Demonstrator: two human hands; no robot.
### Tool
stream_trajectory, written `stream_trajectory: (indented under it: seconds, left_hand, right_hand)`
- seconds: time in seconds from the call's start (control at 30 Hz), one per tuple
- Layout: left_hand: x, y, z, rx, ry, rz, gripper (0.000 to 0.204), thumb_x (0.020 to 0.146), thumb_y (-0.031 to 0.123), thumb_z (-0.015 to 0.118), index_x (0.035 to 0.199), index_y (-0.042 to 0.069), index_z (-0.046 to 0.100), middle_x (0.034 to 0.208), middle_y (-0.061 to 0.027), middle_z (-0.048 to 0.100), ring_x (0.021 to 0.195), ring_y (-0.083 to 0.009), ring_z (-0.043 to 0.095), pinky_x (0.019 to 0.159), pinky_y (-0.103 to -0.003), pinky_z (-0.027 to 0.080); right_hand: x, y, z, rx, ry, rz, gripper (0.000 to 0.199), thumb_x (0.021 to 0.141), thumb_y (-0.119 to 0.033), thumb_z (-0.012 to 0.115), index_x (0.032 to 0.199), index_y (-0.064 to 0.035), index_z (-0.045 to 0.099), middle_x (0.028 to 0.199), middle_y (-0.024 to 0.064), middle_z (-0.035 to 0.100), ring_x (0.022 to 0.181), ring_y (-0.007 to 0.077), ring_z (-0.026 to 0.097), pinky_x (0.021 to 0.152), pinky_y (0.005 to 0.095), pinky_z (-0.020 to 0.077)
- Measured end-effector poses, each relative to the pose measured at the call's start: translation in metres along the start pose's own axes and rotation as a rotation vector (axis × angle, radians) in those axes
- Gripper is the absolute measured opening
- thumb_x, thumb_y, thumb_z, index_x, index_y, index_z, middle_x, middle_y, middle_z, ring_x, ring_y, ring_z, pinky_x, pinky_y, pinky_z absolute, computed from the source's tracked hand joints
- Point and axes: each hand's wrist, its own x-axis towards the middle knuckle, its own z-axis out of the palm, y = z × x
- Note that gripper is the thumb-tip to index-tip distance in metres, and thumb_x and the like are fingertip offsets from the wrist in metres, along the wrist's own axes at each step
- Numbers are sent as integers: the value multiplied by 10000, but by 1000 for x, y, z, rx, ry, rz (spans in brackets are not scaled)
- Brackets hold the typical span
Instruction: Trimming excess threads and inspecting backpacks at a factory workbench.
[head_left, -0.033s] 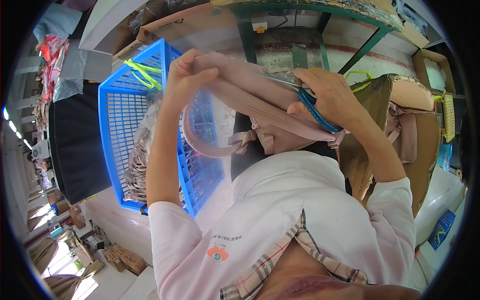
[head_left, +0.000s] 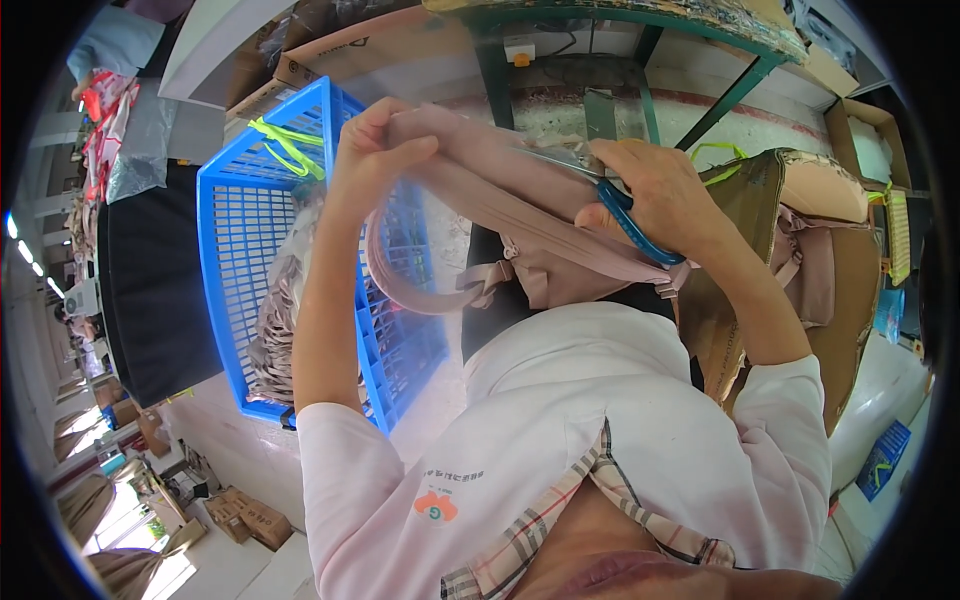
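A dusty-pink fabric bag (head_left: 540,225) with a zip-like seam, straps and buckles lies across my lap. My left hand (head_left: 375,150) pinches its upper left end, thumb pressed on the cloth, holding it taut. In my right hand (head_left: 665,195) is a pair of scissors (head_left: 635,228) with blue handles. Their blades point left and lie along the upper edge of the bag; whether they touch the cloth I cannot tell. From the left end a curved pink strap (head_left: 400,295) hangs down to a buckle (head_left: 488,280).
To the left stands a blue plastic basket (head_left: 207,240) holding a heap of pinkish strips. An opened cardboard box (head_left: 845,300) with more pink bags is at my right. Ahead is a green-legged worktable (head_left: 735,95). A black panel (head_left: 155,290) stands beyond the basket.
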Motion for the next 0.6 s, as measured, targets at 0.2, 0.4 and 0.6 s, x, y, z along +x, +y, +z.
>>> stream_trajectory:
  seconds: [0.2, 0.4, 0.6]
  left_hand:
    - [2, 5, 5, -3, -2, -13, 209, 702, 12, 665, 887, 29, 568, 811, 3, 584, 748, -58, 526, 697, -189, 425]
    - [15, 19, 27, 90, 19, -2, 217, 702, 8, 664, 900, 22, 577, 799, 26, 571, 737, -40, 505, 665, -175, 408]
    - [22, 38, 46, 138, 9, 45, 221, 690, 24, 678, 898, 25, 605, 783, 31, 578, 715, -43, 505, 663, -176, 404]
  right_hand:
    - [-8, 1, 0, 217, -170, 289, 575, 660, -486, 655, 950, -19, 487, 650, 138, 501, 581, 284, 490, 533, 341, 405]
    - [-4, 7, -4, 454, -43, 365, 739, 620, -543, 662, 1084, -10, 446, 691, 134, 493, 594, 263, 460, 565, 321, 404]
    - [7, 7, -30, 46, 45, 125, 691, 631, -527, 651, 1082, -40, 460, 870, 152, 529, 821, 320, 525, 667, 383, 431]
